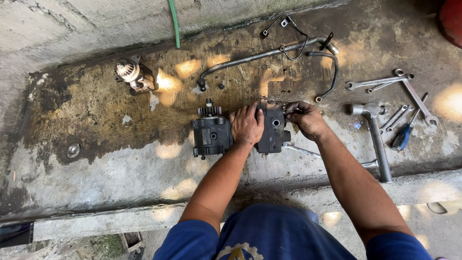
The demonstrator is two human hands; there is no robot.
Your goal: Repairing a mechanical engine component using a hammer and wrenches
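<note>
head view: both hands (247,124) press on the black pump housing (272,129) between them.

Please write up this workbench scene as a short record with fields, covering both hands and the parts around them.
surface: oily concrete slab
left hand: flat on top of the dark metal housing
right hand: at the housing's right edge, fingers pinched on something too small to make out
beside housing: black block with a gear to its left
right side: hammer, several wrenches, blue-handled screwdriver
behind: bent metal pipes
far left: small geared part
</note>
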